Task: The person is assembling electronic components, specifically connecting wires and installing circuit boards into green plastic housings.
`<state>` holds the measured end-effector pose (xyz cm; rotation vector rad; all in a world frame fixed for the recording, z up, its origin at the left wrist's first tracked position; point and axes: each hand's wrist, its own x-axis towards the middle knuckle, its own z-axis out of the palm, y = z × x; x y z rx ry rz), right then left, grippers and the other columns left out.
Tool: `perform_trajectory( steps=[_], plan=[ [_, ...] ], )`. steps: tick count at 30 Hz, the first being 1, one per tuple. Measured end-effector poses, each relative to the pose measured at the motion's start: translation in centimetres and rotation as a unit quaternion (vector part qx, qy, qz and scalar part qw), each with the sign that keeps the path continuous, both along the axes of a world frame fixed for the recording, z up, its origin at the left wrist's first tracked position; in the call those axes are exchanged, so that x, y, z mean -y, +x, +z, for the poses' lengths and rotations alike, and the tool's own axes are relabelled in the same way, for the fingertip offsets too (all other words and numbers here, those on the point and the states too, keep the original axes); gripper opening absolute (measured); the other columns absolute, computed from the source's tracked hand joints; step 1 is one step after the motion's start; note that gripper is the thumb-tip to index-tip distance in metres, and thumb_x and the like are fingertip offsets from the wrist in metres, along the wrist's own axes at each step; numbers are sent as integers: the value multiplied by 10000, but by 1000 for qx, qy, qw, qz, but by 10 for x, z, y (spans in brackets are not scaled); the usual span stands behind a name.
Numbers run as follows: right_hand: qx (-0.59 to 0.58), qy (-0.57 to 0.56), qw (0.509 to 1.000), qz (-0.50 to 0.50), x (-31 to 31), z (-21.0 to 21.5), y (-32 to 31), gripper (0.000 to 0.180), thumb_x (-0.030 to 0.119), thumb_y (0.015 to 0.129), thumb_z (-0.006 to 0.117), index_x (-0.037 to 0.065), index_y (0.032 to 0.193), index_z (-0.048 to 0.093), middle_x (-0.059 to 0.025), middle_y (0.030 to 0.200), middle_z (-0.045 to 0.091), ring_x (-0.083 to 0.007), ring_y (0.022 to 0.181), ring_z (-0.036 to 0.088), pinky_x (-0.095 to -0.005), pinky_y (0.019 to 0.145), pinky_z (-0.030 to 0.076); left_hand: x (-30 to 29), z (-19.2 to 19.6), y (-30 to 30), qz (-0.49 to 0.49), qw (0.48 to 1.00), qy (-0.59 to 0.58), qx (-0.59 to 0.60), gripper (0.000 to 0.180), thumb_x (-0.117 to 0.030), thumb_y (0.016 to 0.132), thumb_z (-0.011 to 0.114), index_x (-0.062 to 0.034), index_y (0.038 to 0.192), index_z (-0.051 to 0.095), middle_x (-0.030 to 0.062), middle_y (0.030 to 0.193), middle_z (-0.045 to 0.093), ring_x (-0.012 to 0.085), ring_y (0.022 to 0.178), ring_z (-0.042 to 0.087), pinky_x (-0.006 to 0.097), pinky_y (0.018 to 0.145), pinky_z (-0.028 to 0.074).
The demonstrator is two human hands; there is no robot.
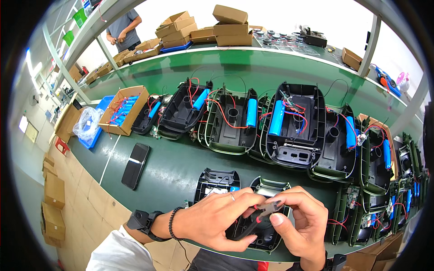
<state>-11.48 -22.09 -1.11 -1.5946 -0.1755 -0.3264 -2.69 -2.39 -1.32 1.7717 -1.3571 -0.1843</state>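
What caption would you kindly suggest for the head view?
Left hand gripping pliers, right hand near their tips, over a black housing on a green bench.

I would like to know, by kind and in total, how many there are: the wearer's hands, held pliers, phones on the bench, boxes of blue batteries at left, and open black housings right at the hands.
Left hand and right hand: 2
Pliers: 1
Phone: 1
Box of blue batteries: 1
Black housings: 2
Total: 7

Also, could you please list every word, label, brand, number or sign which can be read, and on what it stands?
No text is readable in this view.
Pliers: any marking is too small to read.
Blue cells: any print is too small or blurred.
Cardboard boxes at left: any marking too blurred.
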Motion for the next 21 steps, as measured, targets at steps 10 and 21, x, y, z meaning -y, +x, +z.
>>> perform_trajectory(
  steps=[10,21],
  plan=[
    [-13,5,1000,4,-1,3,-2,218,38,848,712,-72,1017,630,-146,980,642,-171,903,618,-289,827,488,-4,6,-1,-32,998,39,-37,867,-471,731,830,44,1295,420,131,971,526,270,811,593,373,665,502],
    [-30,33,999,-8,-8,2,3,212,76,829,722,-46,967,617,-115,950,626,-164,880,602,-281,817,481,-5,5,-1,-9,1000,-23,-13,754,-306,754,833,72,1286,453,124,885,550,265,775,584,368,644,497]
  ],
)
